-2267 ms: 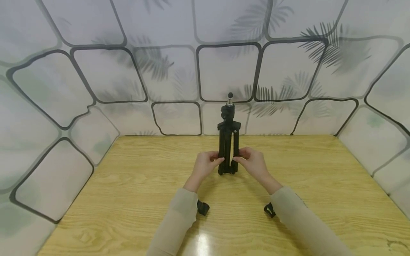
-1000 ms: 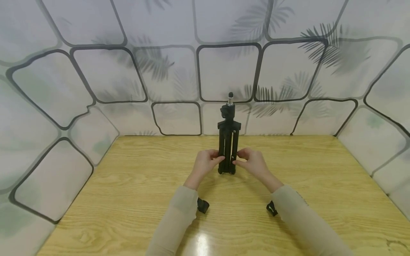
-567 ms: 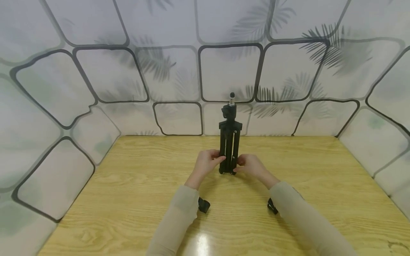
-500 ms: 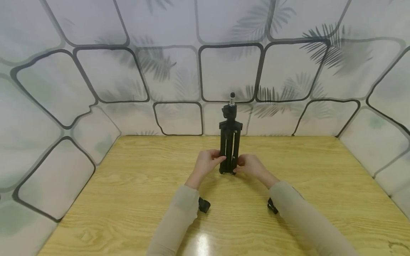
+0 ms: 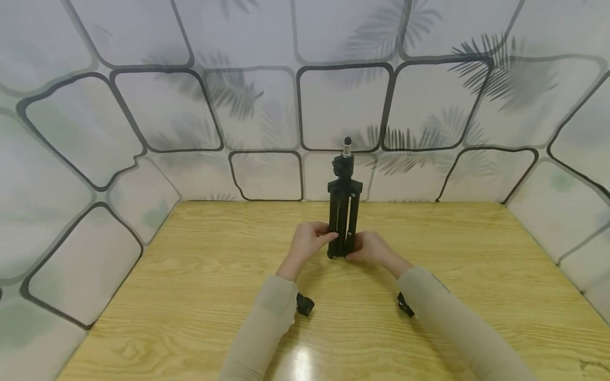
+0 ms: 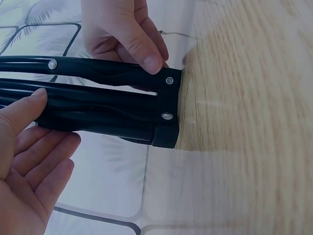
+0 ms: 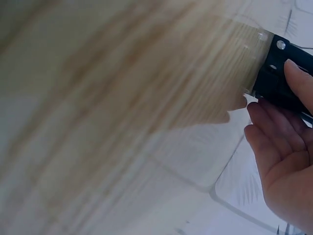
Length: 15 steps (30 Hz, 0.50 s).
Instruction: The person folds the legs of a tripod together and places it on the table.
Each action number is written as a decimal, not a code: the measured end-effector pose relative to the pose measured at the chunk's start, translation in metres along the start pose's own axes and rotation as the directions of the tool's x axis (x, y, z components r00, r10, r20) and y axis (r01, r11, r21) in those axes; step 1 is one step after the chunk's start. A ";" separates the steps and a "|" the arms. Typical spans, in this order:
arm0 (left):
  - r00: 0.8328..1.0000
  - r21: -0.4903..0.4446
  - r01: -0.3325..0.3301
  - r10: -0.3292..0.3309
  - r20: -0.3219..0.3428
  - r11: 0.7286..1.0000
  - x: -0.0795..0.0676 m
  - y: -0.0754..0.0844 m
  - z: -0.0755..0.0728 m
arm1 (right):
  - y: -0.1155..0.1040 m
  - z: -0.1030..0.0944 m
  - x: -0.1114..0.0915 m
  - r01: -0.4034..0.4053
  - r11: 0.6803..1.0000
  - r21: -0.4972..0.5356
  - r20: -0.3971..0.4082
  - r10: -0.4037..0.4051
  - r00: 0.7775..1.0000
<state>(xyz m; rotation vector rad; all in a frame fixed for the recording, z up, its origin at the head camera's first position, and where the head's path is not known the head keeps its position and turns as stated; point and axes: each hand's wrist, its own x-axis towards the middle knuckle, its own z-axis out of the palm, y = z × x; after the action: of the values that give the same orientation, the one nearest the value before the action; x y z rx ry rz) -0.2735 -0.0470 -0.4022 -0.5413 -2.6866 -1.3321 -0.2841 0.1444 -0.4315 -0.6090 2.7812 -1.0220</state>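
Note:
A black folded tripod [image 5: 345,185] stands upright on the wooden table, its legs together and a silver stud with a black tip on top. My left hand [image 5: 308,242] holds the lower left leg between thumb and fingers. On the other side, my right hand [image 5: 374,248] pinches the right leg close to its foot. In the left wrist view the tripod's legs [image 6: 107,103] lie between both hands, with round rivets at the foot end. The right wrist view catches the foot end [image 7: 274,73], the right thumb on one face and the fingers behind.
The wooden table [image 5: 214,254] meets a patterned wall covering [image 5: 267,106] behind the tripod and at both sides. A black strap-like piece [image 5: 305,305] shows at the left forearm, and another black piece [image 5: 405,305] at the right one.
My right hand has slid down the tripod's right leg toward its foot. The right leg has come in closer to the others. My left hand keeps its hold.

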 end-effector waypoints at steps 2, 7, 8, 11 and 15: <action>1.000 0.004 0.004 -0.004 0.004 1.000 0.001 0.000 0.000 | 0.000 0.001 0.000 0.013 1.000 -0.004 -0.008 -0.013 1.000; 0.999 -0.051 0.035 -0.035 0.005 0.998 0.004 0.000 -0.005 | -0.001 0.002 0.000 0.032 0.999 -0.007 -0.030 -0.032 0.999; 0.999 -0.067 0.038 -0.038 0.000 0.997 0.005 0.000 -0.007 | -0.001 0.002 0.000 0.033 0.999 -0.007 -0.031 -0.033 0.999; 1.000 -0.130 0.017 -0.020 -0.022 0.991 0.009 0.008 -0.020 | -0.002 0.003 0.000 0.031 0.999 -0.008 -0.033 -0.031 0.999; 0.992 -0.193 -0.078 0.057 -0.113 0.978 0.014 0.028 -0.043 | -0.002 0.004 0.000 0.020 1.000 0.000 -0.035 -0.020 0.999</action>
<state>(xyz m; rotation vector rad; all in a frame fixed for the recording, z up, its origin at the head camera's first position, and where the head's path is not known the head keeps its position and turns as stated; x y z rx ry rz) -0.2798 -0.0616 -0.3512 -0.5571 -2.4441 -1.5714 -0.2826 0.1408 -0.4330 -0.6258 2.8102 -1.0466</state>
